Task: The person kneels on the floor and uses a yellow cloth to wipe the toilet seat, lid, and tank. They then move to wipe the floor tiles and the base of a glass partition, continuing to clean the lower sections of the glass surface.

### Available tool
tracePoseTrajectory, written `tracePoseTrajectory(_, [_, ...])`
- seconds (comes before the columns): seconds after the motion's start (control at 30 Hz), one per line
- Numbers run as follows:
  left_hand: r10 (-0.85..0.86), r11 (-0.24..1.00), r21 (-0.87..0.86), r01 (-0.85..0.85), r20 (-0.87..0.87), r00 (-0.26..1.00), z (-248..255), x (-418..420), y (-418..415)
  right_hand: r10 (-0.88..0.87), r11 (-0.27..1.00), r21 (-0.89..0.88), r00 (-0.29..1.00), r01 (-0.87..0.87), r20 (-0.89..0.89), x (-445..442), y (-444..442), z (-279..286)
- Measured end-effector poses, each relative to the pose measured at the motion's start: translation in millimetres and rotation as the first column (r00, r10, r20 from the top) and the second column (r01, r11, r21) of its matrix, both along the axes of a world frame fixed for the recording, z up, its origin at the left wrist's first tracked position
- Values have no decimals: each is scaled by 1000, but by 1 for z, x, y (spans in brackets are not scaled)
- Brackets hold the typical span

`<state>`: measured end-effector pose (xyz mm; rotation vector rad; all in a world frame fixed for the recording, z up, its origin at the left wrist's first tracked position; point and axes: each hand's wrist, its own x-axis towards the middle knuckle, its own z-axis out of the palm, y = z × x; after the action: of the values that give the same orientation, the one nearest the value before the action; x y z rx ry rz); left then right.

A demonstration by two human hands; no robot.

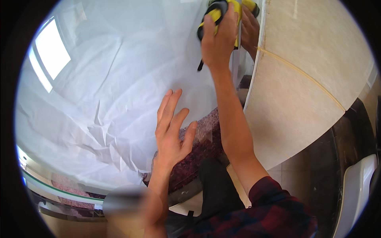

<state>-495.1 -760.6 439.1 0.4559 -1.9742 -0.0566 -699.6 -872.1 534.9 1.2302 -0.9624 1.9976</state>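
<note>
My right hand (220, 41) grips a yellow-and-black hand-held tool (218, 15), possibly a tape measure, with a black strap dangling below it. The tool is against a narrow pale upright strip (235, 67); whether the strip belongs to it I cannot tell. Beside the strip, a shiny surface mirrors the hand and tool. Lower down, my left hand (172, 134) is held with fingers apart and nothing in it. Beyond that hand spreads a white sheet (143, 74), creased at lower left, seemingly behind glass. Whether the fingers touch the glass is unclear.
A beige tiled surface (297, 74) with a yellowish joint runs along the right. Dark red speckled stone (193, 157) lies under my arms. At lower right stands a white glossy object (354, 196). A greenish glass edge (65, 192) curves at lower left.
</note>
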Motion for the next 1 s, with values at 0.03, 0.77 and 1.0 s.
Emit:
tracePoseTrajectory(0.03, [15,1000,3,-15,14,1000,0,-2,3,58,997,-43,998,-57,24,-14,-4,0])
tracePoseTrajectory(0.77, [23,985,166,41,-366,930,-44,33,9,121,941,331,981,-64,-153,128,89,-200])
tracePoseTrajectory(1.0, [9,976,201,87,-435,900,-68,68,14,104,946,230,887,-227,450,96,53,-218])
